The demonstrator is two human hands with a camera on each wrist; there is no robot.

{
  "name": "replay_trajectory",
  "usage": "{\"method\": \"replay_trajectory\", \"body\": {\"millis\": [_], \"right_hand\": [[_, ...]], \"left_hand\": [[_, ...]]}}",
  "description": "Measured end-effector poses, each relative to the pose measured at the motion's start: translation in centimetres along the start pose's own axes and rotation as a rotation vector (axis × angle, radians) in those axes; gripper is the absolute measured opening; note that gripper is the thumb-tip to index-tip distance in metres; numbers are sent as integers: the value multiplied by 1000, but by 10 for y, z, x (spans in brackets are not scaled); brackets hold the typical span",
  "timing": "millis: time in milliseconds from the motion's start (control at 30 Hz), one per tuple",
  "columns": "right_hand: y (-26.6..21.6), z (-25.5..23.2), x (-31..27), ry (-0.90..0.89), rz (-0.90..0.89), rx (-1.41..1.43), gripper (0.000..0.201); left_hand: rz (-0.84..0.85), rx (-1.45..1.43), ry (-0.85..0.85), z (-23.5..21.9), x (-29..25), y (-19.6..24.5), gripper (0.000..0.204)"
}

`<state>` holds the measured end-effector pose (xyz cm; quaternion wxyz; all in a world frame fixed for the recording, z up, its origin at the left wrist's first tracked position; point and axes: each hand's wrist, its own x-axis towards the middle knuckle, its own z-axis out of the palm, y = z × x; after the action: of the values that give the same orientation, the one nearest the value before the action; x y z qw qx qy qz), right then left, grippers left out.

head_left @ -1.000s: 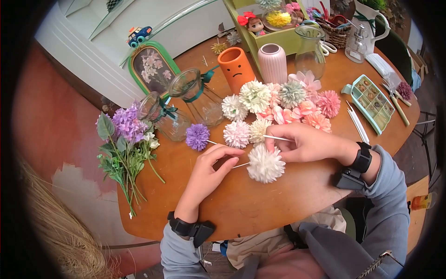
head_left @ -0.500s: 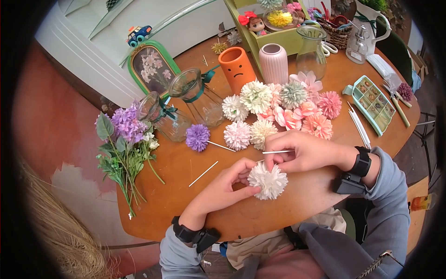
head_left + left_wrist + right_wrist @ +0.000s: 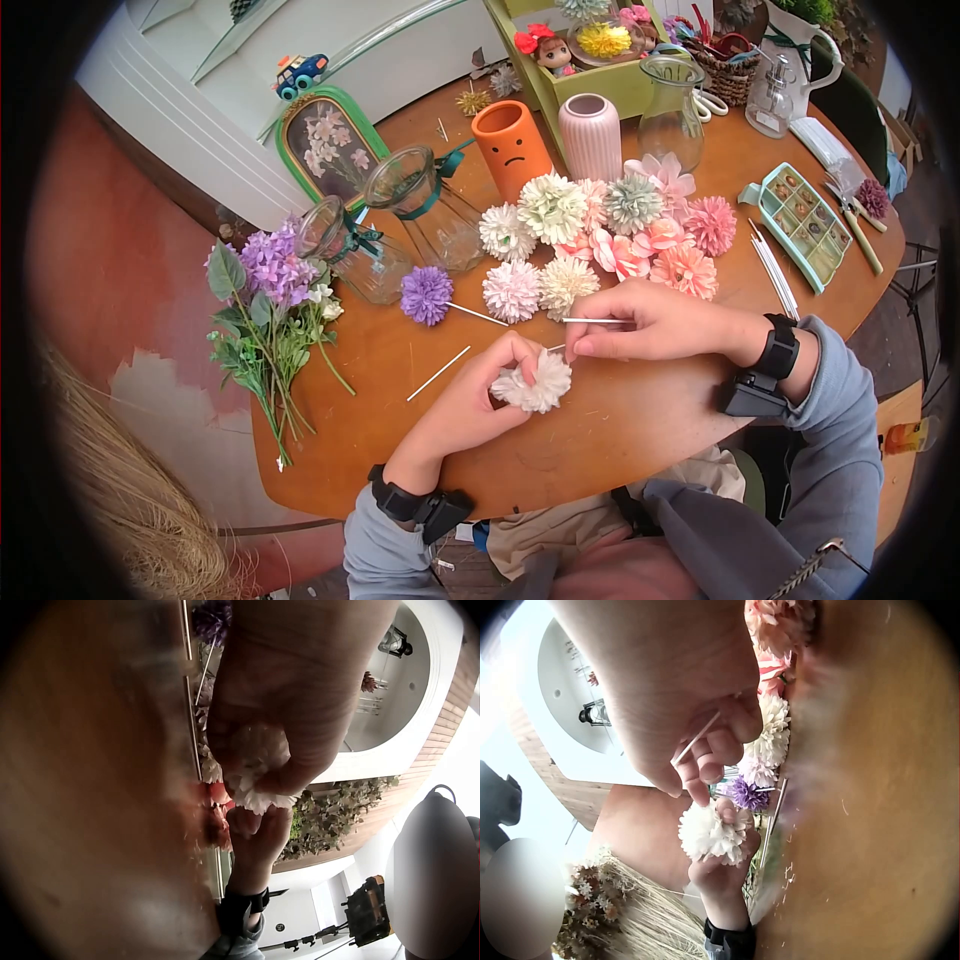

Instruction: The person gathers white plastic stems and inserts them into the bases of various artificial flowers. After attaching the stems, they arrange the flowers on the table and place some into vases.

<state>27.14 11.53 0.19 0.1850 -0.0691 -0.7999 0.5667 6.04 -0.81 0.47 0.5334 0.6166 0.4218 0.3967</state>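
In the head view my left hand grips a fluffy white artificial flower low over the front of the table. My right hand, just to its right, holds a thin white stick across its curled fingers. Between the right fingertips and the flower a short bit of white shows. The right wrist view shows the stick in the right hand's fingers and the flower with the left thumb on its petals. Another white stick lies loose on the table, left of my hands.
Behind my hands lie several flower heads, among them a purple one on a white stick. Glass vases, an orange vase and a pink vase stand farther back. Leafy purple stems lie left; white sticks and a compartment box right.
My left hand put a stick down on the table, then took the white flower and drew it left. The right hand has let go of the flower and keeps its stick.
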Motion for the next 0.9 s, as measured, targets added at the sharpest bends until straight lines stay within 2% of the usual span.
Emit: {"method": "replay_trajectory", "body": {"millis": [100,200,400,500,600,800,900], "right_hand": [[-5,-2,0,-45,52,-18,21],[-13,-5,-1,-104,141,-53,22],[-5,-2,-1,-133,68,13,23],[-5,-2,-2,-263,51,59,25],[-8,1,-2,-301,85,57,27],[-8,-5,-2,-355,176,-22,26],[-19,-8,0,-405,338,46,21]], "left_hand": [[21,89,-12,-2,3,3,17],[-29,183,-76,-6,3,10,16],[-11,114,-72,-3,2,12,30],[-80,129,-108,-8,3,6,33],[-87,139,-77,-6,4,7,33],[-19,129,-79,-4,4,10,24],[-76,132,9,1,1,2,19]]}}
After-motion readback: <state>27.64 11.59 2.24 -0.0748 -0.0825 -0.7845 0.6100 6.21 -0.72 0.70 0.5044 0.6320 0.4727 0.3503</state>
